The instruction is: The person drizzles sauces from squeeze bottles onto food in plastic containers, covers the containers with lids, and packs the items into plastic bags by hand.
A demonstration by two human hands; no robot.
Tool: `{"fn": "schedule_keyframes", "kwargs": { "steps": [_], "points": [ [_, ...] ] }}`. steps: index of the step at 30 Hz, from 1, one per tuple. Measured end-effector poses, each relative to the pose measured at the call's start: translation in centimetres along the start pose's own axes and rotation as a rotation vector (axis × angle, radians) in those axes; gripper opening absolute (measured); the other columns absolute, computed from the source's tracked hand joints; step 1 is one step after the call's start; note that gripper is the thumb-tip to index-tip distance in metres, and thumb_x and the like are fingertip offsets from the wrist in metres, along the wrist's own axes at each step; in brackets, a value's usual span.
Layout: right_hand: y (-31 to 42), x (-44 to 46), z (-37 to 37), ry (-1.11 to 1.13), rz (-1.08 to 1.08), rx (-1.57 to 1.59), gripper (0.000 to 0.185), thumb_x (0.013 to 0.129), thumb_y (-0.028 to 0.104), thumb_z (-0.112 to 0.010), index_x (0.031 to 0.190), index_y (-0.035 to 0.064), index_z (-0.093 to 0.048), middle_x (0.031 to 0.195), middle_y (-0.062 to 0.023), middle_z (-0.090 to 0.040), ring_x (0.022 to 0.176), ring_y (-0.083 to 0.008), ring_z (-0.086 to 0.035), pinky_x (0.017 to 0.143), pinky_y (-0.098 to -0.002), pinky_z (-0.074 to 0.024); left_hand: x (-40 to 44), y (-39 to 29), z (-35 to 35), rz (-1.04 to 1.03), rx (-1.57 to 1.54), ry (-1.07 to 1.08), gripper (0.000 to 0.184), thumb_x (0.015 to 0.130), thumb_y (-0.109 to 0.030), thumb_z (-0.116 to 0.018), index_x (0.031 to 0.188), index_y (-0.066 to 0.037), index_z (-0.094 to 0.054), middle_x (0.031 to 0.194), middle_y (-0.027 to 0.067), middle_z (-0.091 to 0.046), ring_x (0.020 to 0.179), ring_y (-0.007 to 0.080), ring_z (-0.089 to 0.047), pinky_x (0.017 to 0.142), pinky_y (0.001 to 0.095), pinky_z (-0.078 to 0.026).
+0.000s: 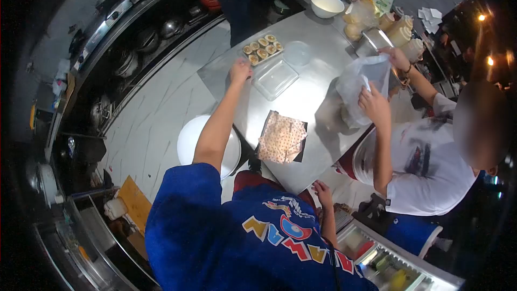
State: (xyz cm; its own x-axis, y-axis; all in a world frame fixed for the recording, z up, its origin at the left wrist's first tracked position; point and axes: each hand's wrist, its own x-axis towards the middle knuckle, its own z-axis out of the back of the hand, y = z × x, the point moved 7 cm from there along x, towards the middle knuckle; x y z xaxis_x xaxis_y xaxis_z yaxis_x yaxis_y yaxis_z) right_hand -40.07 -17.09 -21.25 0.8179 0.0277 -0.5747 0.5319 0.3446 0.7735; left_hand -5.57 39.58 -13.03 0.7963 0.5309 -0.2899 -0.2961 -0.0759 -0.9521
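Note:
My left hand (240, 70) reaches across the steel table, fingers closed at the near left corner of a clear plastic tray of sushi rolls (263, 49). The rolls stand in two rows, with brownish topping. Beside my left hand lies a clear rectangular plastic container (275, 80) with nothing in it, and past that a round clear lid (297, 53). My right hand (323, 193) hangs low by the table's near edge, fingers loosely apart and nothing visible in them. Nearer to me, a dark square box (304, 150) holds crumpled patterned paper (282, 137).
On the right, a co-worker in a white shirt (431, 167) holds a white plastic bag (355, 89) over the steel table (318, 102). A white bowl (327, 5) and several sauce bottles (399, 36) line the far side. A white round bin (196, 134) stands left of the table.

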Motion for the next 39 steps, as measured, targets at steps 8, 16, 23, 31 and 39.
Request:
{"fn": "schedule_keyframes", "kwargs": {
  "steps": [8,16,23,31,39],
  "points": [
    [5.6,-2.5,-0.5,-0.126,0.110,0.031,0.030,0.102,0.026,-0.064,0.101,-0.0028,-0.072,0.082,-0.0082,-0.072,0.071,-0.0124,-0.065,0.066,-0.0295,-0.0521,2.8,1.6,-0.7,0.004,-0.294,-0.037,0.041,0.089,-0.003,-0.073,0.126,0.004,-0.055,0.093,0.0178,-0.070,0.071,0.0216,-0.074,0.061,0.0331,-0.065],
    [11.2,-0.7,0.3,-0.141,0.215,-0.457,0.035,0.098,0.027,-0.066,0.082,-0.0033,-0.072,0.062,-0.0115,-0.065,0.060,-0.0172,-0.065,0.058,-0.0345,-0.0486,2.1,0.6,-0.2,0.013,-0.220,0.063,0.045,0.088,-0.003,-0.072,0.127,0.006,-0.053,0.095,0.0181,-0.069,0.070,0.0222,-0.073,0.059,0.0327,-0.064],
    [26.3,2.9,-8.0,-0.105,0.416,-0.397,0.033,0.096,0.028,-0.068,0.087,-0.0046,-0.067,0.067,-0.0176,-0.062,0.059,-0.0211,-0.059,0.059,-0.0396,-0.0474,2.0,0.2,-0.7,-0.037,-0.100,0.071,0.046,0.088,-0.003,-0.069,0.128,0.003,-0.048,0.089,0.0126,-0.067,0.068,0.0186,-0.069,0.059,0.0307,-0.060],
    [31.6,20.9,-17.0,-0.142,0.778,-0.178,0.034,0.092,0.027,-0.075,0.095,-0.0043,-0.061,0.075,-0.0135,-0.071,0.052,-0.0191,-0.067,0.045,-0.0318,-0.0520,-1.3,1.1,-0.1,-0.068,-0.019,0.041,0.041,0.087,-0.003,-0.069,0.121,-0.001,-0.047,0.075,0.0095,-0.066,0.060,0.0171,-0.065,0.053,0.0310,-0.053],
    [31.3,22.6,-12.3,-0.302,0.439,0.018,0.026,0.093,0.021,-0.071,0.094,-0.0021,-0.060,0.068,-0.0114,-0.067,0.049,-0.0177,-0.064,0.043,-0.0331,-0.0528,-6.2,4.5,1.6,-0.008,-0.155,0.012,0.041,0.089,-0.004,-0.071,0.121,-0.003,-0.046,0.078,0.0102,-0.064,0.058,0.0184,-0.064,0.050,0.0321,-0.052]
  ]
}}
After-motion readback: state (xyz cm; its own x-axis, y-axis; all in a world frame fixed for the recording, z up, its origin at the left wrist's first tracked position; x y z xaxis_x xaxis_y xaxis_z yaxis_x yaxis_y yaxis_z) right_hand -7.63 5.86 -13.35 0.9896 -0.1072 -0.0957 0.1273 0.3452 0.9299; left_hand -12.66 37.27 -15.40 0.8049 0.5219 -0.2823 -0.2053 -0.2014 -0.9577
